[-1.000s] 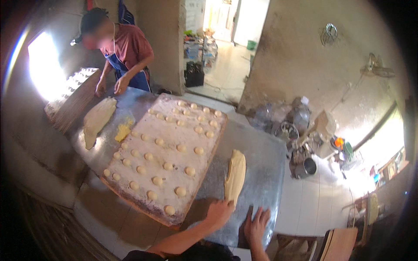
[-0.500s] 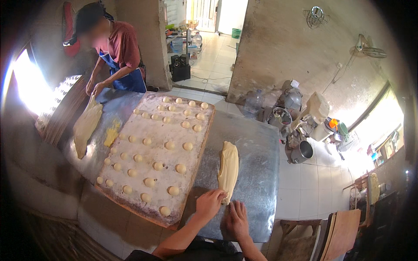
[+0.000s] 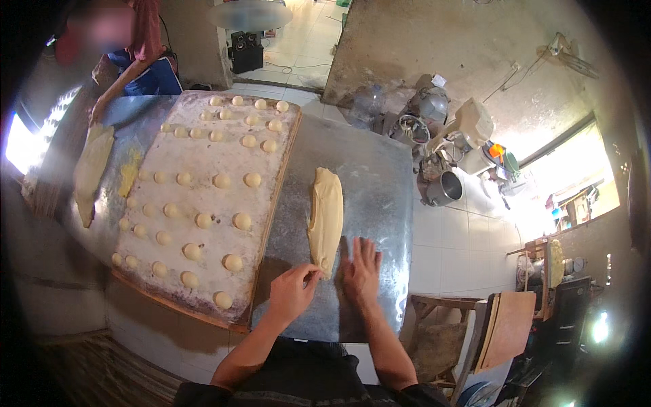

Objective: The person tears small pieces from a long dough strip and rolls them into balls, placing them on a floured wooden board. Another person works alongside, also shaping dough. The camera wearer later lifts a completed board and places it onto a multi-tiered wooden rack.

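Observation:
A long pale strip of dough (image 3: 326, 218) lies lengthwise on the grey metal tabletop (image 3: 366, 173) in front of me. My left hand (image 3: 294, 290) pinches the near end of this dough between thumb and fingers. Just right of that end, my right hand (image 3: 361, 271) has its fingers spread over the metal surface, with nothing in it. To the left, a floured board (image 3: 203, 152) with a wooden edge bears rows of small round dough balls (image 3: 242, 221).
Across the table at far left, a co-worker (image 3: 146, 64) in a blue apron touches another long dough piece (image 3: 93, 169). A yellow smear (image 3: 129, 173) lies beside the board. Metal pots (image 3: 445, 188) stand on the floor at right; a wooden stand (image 3: 441, 332) is near the table's right corner.
My view has shifted, so the table sits higher and further left. My left hand still pinches the dough's near end; my right hand is now more spread and a little apart from it.

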